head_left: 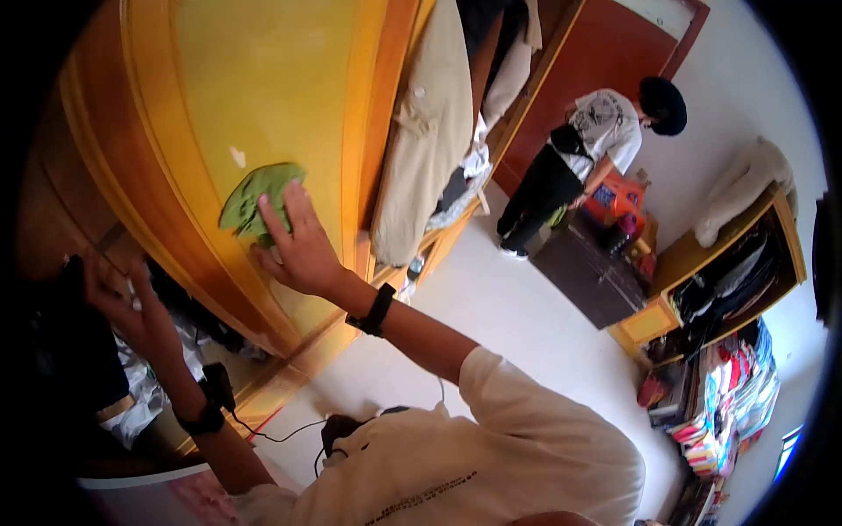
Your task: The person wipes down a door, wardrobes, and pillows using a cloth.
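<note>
A crumpled green cloth (263, 200) lies pressed against the yellow panel of a wooden wardrobe door (272, 88). My right hand (298, 241) is on the cloth, its fingers spread over the lower right part and holding it to the panel. At the far left, in shadow, my left hand (130, 307) is raised beside the door's edge with its fingers bent. What it holds or touches there is too dark to make out. Both wrists wear black bands, and a cable runs from the left one.
Coats (430, 131) hang in the open wardrobe. Another person (605, 131) in a dark hat stands by a dark chest (592, 272). An open wooden cabinet (732, 272) and piled striped fabrics (737, 394) are at the right. Clothes (145, 394) fill the lower left compartment.
</note>
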Available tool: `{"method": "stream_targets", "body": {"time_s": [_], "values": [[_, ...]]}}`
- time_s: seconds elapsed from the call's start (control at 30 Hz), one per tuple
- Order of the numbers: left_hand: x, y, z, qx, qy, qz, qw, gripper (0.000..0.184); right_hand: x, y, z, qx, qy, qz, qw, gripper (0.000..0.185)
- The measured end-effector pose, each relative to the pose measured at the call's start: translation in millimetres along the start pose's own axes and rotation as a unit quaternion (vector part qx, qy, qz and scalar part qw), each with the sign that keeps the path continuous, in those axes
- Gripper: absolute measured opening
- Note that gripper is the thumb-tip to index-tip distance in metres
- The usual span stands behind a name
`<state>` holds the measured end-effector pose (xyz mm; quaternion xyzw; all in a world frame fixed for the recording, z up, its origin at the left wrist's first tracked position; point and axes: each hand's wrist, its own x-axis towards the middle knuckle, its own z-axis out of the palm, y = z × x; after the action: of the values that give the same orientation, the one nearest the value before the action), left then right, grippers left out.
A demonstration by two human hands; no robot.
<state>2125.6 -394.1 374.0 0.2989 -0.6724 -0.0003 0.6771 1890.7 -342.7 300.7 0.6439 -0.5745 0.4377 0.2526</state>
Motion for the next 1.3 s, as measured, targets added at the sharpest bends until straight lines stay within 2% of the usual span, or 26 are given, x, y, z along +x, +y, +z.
{"method": "stream_targets", "body": {"time_s": [0.07, 0.1, 0.13, 0.2, 0.23, 0.3, 0.33, 0.4, 0.43, 0.47, 0.57, 0.6, 0.67, 0.7, 0.8, 0.87, 0.93, 1.0, 1.07, 1.13, 1.17, 1.2, 1.27, 1.3], "values": [[-9, -17, 13, -0.037, -0.075, -0.110, 0.990, 0.057, -26, -3, 1, -0.018, -0.120, -0.059, 0.991, 0.078], [-6, -24, 24, -0.038, -0.083, -0.013, 0.996, 0.062, -32, -1, -2, -0.042, -0.120, -0.060, 0.990, 0.079], [-7, -25, 30, -0.039, -0.090, -0.010, 0.995, 0.062, -39, 3, -6, -0.042, -0.118, -0.053, 0.991, 0.079], [-9, -8, 39, -0.146, -0.053, -0.075, 0.985, 0.065, -36, 13, -33, -0.051, -0.166, 0.029, 0.984, 0.082], [-7, -12, 41, -0.155, -0.044, -0.101, 0.982, 0.062, -29, 21, -42, -0.029, -0.156, 0.054, 0.986, 0.082], [-6, -23, 42, -0.140, -0.035, -0.083, 0.986, 0.061, -3, 26, -63, 0.022, -0.138, 0.116, 0.983, 0.082], [-3, -29, 49, -0.127, -0.016, -0.063, 0.990, 0.061, 11, 33, -63, 0.010, -0.136, 0.100, 0.986, 0.082], [-1, -67, 63, -0.143, 0.011, -0.034, 0.989, 0.061, 47, 45, -62, 0.015, 0.003, 0.126, 0.992, 0.081], [-4, -82, 65, -0.139, 0.004, -0.009, 0.990, 0.061, 65, 37, -60, 0.074, 0.036, 0.185, 0.979, 0.082], [-7, -84, 63, -0.139, 0.001, -0.013, 0.990, 0.061, 73, 20, -52, 0.073, 0.033, 0.189, 0.979, 0.082], [-2, -80, 67, -0.181, -0.008, 0.006, 0.983, 0.059, 82, -15, -10, 0.002, 0.144, 0.183, 0.972, 0.082], [0, -75, 68, -0.184, -0.014, 0.011, 0.983, 0.059, 76, -26, -3, 0.001, 0.149, 0.188, 0.971, 0.082], [0, -69, 67, -0.262, -0.031, -0.023, 0.964, 0.060, 59, -51, 11, -0.012, 0.093, 0.148, 0.984, 0.082], [2, -75, 67, -0.243, -0.038, -0.005, 0.969, 0.064, 48, -59, 20, -0.021, 0.102, 0.125, 0.987, 0.079], [4, -72, 64, -0.256, -0.048, 0.015, 0.965, 0.062, 35, -17, 16, -0.066, 0.073, 0.081, 0.992, 0.073], [6, -74, 64, -0.288, -0.058, 0.008, 0.956, 0.062, 55, 3, -6, -0.062, 0.140, 0.096, 0.983, 0.067], [3, -77, 69, -0.352, -0.061, 0.008, 0.934, 0.062, 70, 38, -30, -0.049, 0.174, 0.202, 0.963, 0.065], [4, -81, 73, -0.356, -0.051, 0.011, 0.933, 0.063, 73, 47, -44, -0.050, 0.153, 0.204, 0.966, 0.066], [3, -83, 70, -0.316, -0.045, 0.028, 0.947, 0.063, 68, 44, -39, -0.080, 0.181, 0.177, 0.964, 0.060], [1, -85, 68, -0.333, -0.053, 0.016, 0.941, 0.061, 64, 31, -36, -0.082, 0.187, 0.185, 0.961, 0.051], [0, -88, 70, -0.334, -0.050, 0.018, 0.941, 0.059, 65, 20, -29, -0.132, 0.208, 0.147, 0.958, 0.041], [-1, -91, 72, -0.333, -0.046, 0.022, 0.941, 0.058, 66, 4, -27, -0.127, 0.207, 0.146, 0.959, 0.041], [-1, -90, 74, -0.337, -0.027, 0.027, 0.941, 0.059, 76, -30, -26, -0.056, 0.151, 0.079, 0.984, 0.042], [0, -86, 71, -0.335, -0.032, 0.023, 0.941, 0.060, 90, -41, -34, -0.102, 0.148, -0.025, 0.984, 0.043]]}}
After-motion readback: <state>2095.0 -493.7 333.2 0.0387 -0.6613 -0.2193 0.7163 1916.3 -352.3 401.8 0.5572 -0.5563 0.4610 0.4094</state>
